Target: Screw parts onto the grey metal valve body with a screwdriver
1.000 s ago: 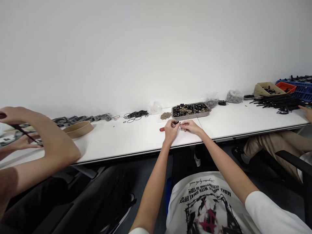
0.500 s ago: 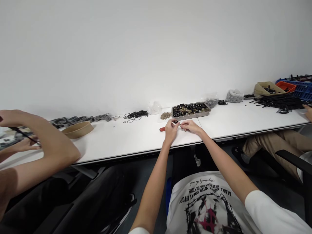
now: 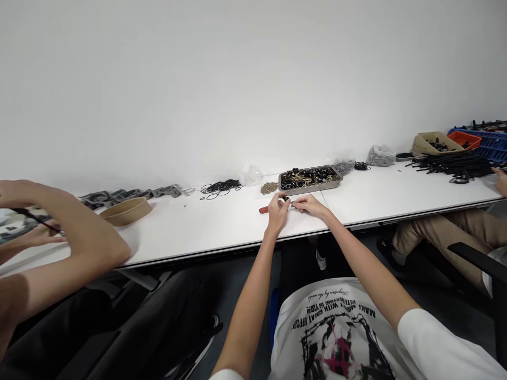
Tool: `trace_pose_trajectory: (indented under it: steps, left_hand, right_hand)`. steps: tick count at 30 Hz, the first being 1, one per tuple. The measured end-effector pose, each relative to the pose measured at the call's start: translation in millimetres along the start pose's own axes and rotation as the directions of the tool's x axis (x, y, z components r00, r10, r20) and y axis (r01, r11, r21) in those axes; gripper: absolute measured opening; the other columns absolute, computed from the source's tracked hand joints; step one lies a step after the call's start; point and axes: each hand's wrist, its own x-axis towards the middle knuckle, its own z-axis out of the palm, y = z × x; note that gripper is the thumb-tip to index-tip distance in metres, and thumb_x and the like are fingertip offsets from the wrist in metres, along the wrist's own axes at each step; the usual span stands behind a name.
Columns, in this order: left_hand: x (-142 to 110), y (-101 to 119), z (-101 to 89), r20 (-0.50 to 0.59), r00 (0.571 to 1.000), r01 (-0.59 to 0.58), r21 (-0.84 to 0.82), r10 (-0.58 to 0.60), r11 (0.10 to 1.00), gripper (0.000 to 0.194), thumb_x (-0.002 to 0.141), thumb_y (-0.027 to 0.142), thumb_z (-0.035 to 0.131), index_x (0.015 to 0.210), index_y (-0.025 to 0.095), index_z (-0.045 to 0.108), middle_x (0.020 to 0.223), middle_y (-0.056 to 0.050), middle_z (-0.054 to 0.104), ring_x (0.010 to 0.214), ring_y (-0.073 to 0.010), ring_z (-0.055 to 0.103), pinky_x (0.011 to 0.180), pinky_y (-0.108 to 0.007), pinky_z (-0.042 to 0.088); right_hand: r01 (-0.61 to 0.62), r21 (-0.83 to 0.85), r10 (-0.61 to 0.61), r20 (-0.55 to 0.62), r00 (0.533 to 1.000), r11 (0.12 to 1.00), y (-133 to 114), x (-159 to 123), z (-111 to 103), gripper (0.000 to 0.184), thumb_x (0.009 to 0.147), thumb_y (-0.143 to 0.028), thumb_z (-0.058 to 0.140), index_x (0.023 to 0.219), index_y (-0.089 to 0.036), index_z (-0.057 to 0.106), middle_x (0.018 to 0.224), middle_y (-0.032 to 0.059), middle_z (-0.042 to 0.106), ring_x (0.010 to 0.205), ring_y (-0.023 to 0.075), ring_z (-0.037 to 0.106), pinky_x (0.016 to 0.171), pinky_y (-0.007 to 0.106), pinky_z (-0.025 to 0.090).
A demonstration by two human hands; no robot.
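Note:
My left hand [image 3: 277, 211] and my right hand [image 3: 311, 205] meet over the white table [image 3: 222, 224], fingers pinched together. Between the fingertips sits a small black part [image 3: 287, 199], held by the left hand. The right hand pinches something thin and pale that touches it; I cannot make it out. A red-handled tool [image 3: 263, 209] lies on the table just left of my left hand. Right behind my hands stands a grey tray [image 3: 309, 179] full of black and brass parts.
A heap of brass bits [image 3: 269, 187] and black rings [image 3: 219, 186] lie behind. A tan bowl [image 3: 127, 209] and grey brackets [image 3: 130, 193] sit left. A person's arms [image 3: 59, 237] work at far left; another person's hand [image 3: 501, 179] is at far right by black rods [image 3: 451, 164] and bins [image 3: 435, 143].
My hands stay in place with only tiny finger shifts. The person on the left has lowered their hands slightly.

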Motion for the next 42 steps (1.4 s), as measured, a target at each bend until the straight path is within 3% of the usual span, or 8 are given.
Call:
trace_pose_trajectory:
  steps: [17, 27, 42]
  left_hand:
    - [-0.7, 2.9, -0.1, -0.018, 1.000, 0.012, -0.010, -0.012, 1.000, 0.016, 0.088, 0.031, 0.066, 0.100, 0.021, 0.062, 0.088, -0.001, 0.068, 0.059, -0.0132, 0.054, 0.064, -0.030, 0.044]
    - [-0.1, -1.4, 2.4, -0.044, 0.999, 0.008, -0.036, -0.010, 0.999, 0.018, 0.088, 0.035, 0.066, 0.099, 0.021, 0.063, 0.092, -0.002, 0.068, 0.059, -0.0123, 0.052, 0.064, -0.030, 0.043]
    - [-0.9, 0.8, 2.0, -0.033, 0.999, 0.013, -0.021, -0.014, 1.000, 0.016, 0.090, 0.034, 0.065, 0.099, 0.021, 0.063, 0.094, -0.003, 0.069, 0.059, -0.0127, 0.052, 0.064, -0.030, 0.043]
  right_hand:
    - [0.012, 0.004, -0.012, -0.025, 1.000, 1.000, 9.0, 6.4, -2.0, 0.042, 0.054, -0.045, 0.093, 0.078, -0.016, 0.075, 0.068, 0.0007, 0.064, 0.060, 0.0110, 0.049, 0.059, 0.028, 0.037]
    - [0.023, -0.018, -0.024, -0.046, 0.999, 1.000, 6.5, 3.7, -1.2, 0.038, 0.060, -0.045, 0.089, 0.079, -0.016, 0.074, 0.072, 0.0014, 0.064, 0.061, 0.0111, 0.050, 0.059, 0.028, 0.038]
    - [0.056, -0.080, -0.055, 0.011, 0.998, 0.995, 0.6, 0.8, -0.8, 0.035, 0.064, -0.047, 0.084, 0.076, -0.016, 0.075, 0.066, 0.0012, 0.063, 0.060, 0.0122, 0.049, 0.060, 0.029, 0.038]
